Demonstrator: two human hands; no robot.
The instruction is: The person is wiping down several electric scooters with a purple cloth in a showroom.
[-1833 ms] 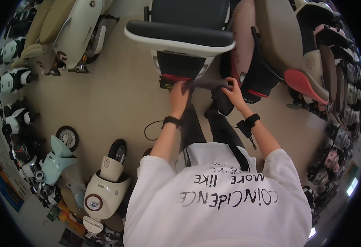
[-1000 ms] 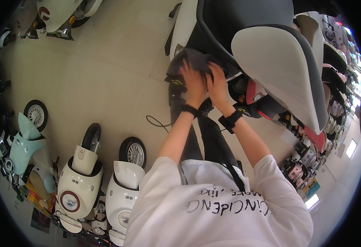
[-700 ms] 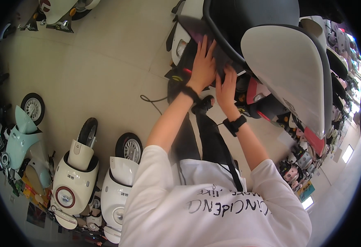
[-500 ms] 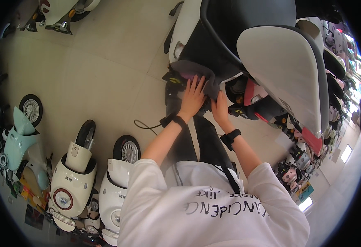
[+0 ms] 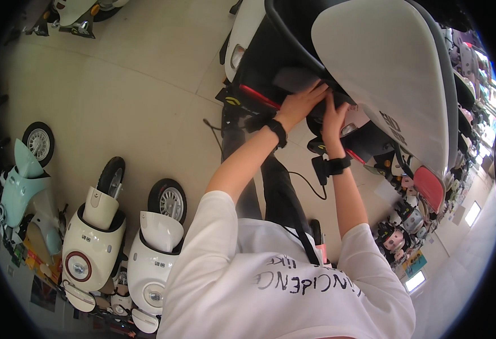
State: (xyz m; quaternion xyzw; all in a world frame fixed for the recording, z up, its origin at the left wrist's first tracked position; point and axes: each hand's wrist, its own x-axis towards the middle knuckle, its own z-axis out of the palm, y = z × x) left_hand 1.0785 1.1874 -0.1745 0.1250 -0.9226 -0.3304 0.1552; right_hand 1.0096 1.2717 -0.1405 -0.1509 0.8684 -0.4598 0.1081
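Note:
My left hand (image 5: 303,106) reaches to the rear of a black and white scooter, its fingers close together and bent against a dark grey cloth (image 5: 298,78) on the black bodywork. Beside it, my right hand (image 5: 334,117) is closed, with its fingertips near those of the left. What lies between its fingers is hidden. A large white rounded panel (image 5: 381,68) of the scooter overhangs both hands. Below the cloth runs a red light strip (image 5: 259,96). Black bands circle both wrists.
At the left stand a cream scooter (image 5: 92,243), a white scooter (image 5: 152,260) and a mint one (image 5: 24,186). Several more scooters crowd the right side. A thin black cable (image 5: 310,183) hangs near my right wrist. Pale tiled floor (image 5: 140,96) stretches to the left.
Both hands have moved up and right, toward the white panel. The cloth has shifted up and right too, baring the red strip. My fingertips have come closer together.

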